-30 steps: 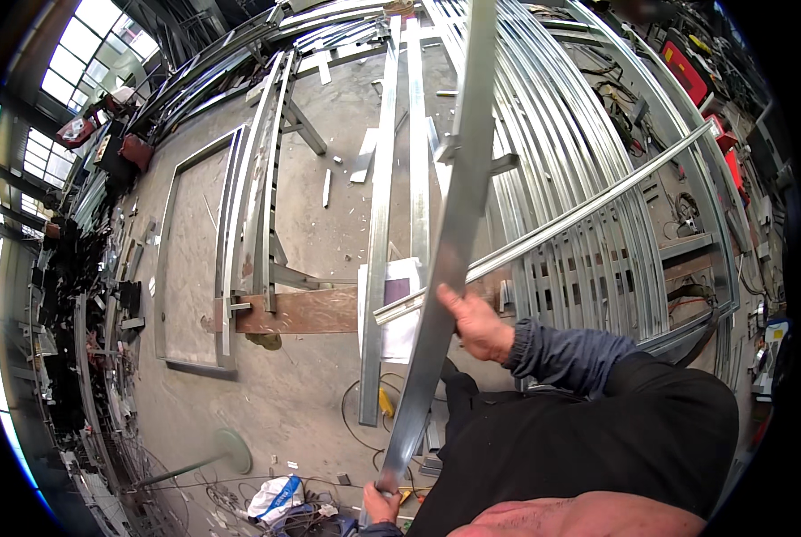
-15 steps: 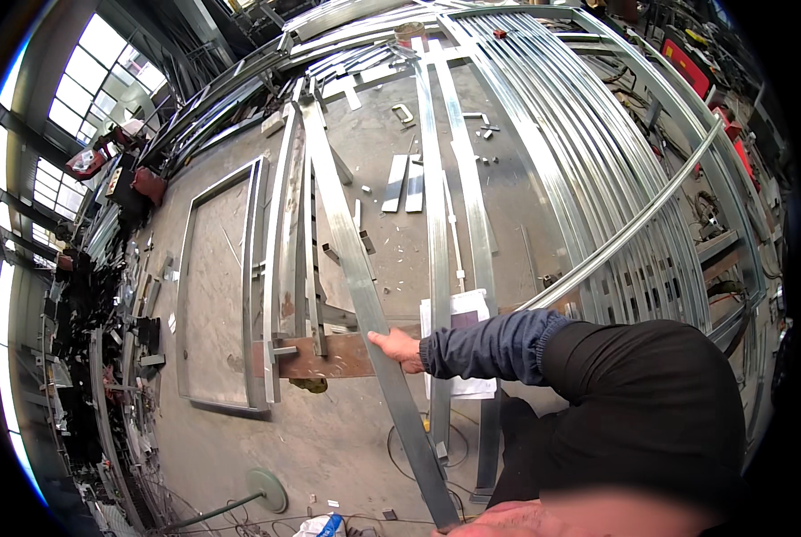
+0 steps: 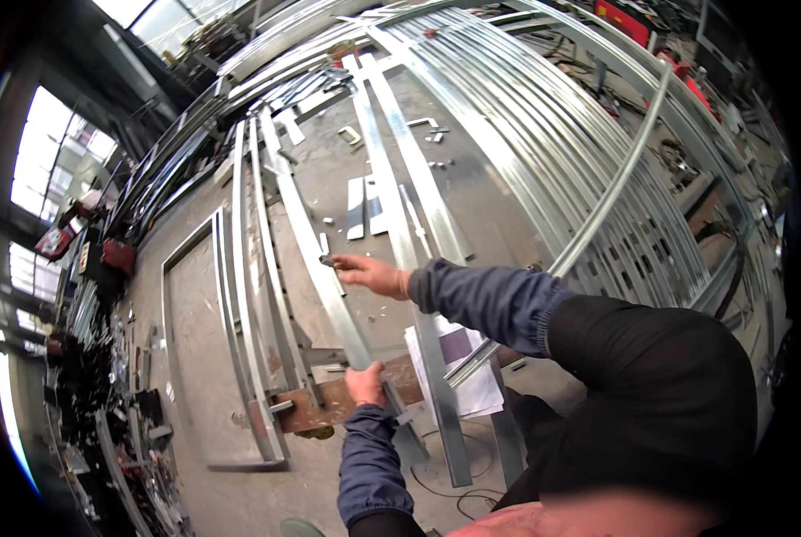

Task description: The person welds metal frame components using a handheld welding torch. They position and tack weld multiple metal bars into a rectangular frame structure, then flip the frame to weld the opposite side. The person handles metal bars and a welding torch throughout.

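My left hand [image 3: 364, 385] is closed around a long galvanized square tube [image 3: 345, 318], close to its near end. Above the same tube's middle stretch, my right hand [image 3: 375, 275] has its fingers stretched out toward the left. A small dark tube offcut [image 3: 327, 260] shows right by those fingertips; whether they touch it I cannot tell. Under the tube's near part runs a rusty brown steel plate [image 3: 315, 407]. White paper sheets [image 3: 472, 385] lie to the right, partly covered by another long tube [image 3: 396, 233].
Many parallel galvanized tubes [image 3: 526, 152] form a large panel on the right. A rectangular metal frame [image 3: 166, 309] lies on the left. Flat plates [image 3: 356, 208] and a yellowish clamp [image 3: 350, 136] are on the concrete floor. A cable [image 3: 458, 506] curls near my feet.
My left hand has come into view and grips the tube near its lower end. My right hand has let go of the tube and moved farther up along it. The view has tilted.
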Demonstrator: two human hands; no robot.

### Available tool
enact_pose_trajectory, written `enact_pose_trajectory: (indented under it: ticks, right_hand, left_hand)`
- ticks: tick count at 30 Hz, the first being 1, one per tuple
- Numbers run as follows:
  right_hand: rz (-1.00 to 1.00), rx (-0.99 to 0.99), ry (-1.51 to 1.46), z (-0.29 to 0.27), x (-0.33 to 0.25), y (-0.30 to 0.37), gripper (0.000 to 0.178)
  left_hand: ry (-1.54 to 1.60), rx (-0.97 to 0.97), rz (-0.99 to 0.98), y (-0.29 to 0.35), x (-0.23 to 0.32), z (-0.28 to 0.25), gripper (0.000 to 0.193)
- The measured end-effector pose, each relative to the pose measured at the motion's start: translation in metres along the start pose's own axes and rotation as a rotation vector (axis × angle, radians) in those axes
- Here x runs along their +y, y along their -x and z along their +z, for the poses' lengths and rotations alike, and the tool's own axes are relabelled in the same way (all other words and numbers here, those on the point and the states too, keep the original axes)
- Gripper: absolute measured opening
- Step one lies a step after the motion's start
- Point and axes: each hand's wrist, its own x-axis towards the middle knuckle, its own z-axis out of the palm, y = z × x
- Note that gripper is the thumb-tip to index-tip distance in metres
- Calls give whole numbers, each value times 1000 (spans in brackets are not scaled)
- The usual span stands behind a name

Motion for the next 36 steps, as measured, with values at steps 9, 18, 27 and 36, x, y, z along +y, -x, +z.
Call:
enact_pose_trajectory:
  ticks: [9, 18, 27, 36]
  right_hand:
    - [278, 323, 637, -223, -111, 506, 44]
    - [588, 778, 679, -287, -71, 616, 46]
    - [539, 789, 531, -422, -12, 595, 50]
    - [494, 847, 321, -472, -30, 713, 49]
  left_hand:
    - [-585, -38, 6, -146, -40, -27, 54]
    - [-942, -415, 727, 9, 77, 124, 64]
    - [-1473, -871, 1117, 141, 8, 293, 70]
    - [-1214, -449, 875, 209, 47, 312, 107]
